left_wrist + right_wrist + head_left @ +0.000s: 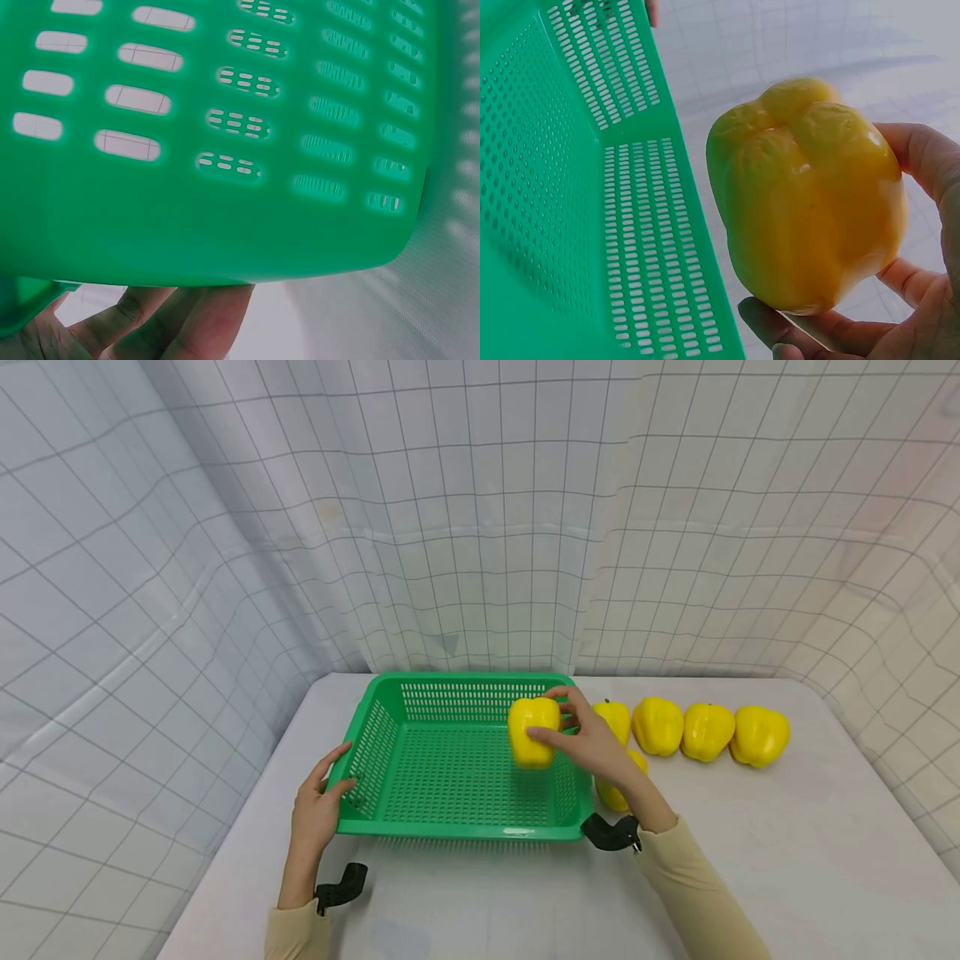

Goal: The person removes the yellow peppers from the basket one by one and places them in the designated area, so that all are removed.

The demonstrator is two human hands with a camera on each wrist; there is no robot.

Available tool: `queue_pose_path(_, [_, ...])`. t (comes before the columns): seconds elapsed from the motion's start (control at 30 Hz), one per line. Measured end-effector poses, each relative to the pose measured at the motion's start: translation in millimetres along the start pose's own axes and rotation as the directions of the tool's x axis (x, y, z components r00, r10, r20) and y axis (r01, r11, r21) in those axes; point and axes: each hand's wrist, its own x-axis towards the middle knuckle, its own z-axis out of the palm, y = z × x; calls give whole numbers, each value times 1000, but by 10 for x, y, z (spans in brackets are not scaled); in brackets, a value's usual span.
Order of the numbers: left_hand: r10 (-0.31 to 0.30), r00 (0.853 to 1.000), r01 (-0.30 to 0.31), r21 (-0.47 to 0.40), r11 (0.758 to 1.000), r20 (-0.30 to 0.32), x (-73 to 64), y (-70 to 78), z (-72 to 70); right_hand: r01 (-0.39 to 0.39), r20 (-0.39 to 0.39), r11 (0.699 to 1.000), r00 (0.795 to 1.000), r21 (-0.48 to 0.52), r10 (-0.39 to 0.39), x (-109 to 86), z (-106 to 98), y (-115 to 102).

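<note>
A yellow bell pepper (533,732) is pinched between the thumb and fingers of my right hand (588,743), above the right part of a green plastic basket (465,837). The right wrist view shows the bell pepper (810,195) from its lobed end, with fingers around its side and below. On the basket's left side, my left hand (315,806) holds the rim, thumb over the edge. In the left wrist view the fingers (214,319) of that hand lie against the rim of the slotted basket wall (225,225). The visible basket floor holds nothing.
Right of the basket, more bell peppers (707,732) stand in a row on the white table (787,860). Another bell pepper (613,797) lies close to the basket's right wall, partly hidden by the right arm. White gridded curtains (480,527) enclose the table's back and sides.
</note>
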Motion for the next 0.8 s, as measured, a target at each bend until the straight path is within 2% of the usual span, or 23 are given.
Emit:
queue_pose_path(0.23, [-3,1000,3,-5,1000,0,-3,5,-10,-52,-61,999,997,2,52,-152,-148,155])
queue_pose_path(0.5, [-8,1000,8,1,1000,0,-7,15,-17,-89,-118,992,988,86,99,-288,-263,315])
queue_pose_path(0.8, [-6,1000,6,2,1000,10,-6,9,-4,-76,-215,989,971,126,102,-449,-444,437])
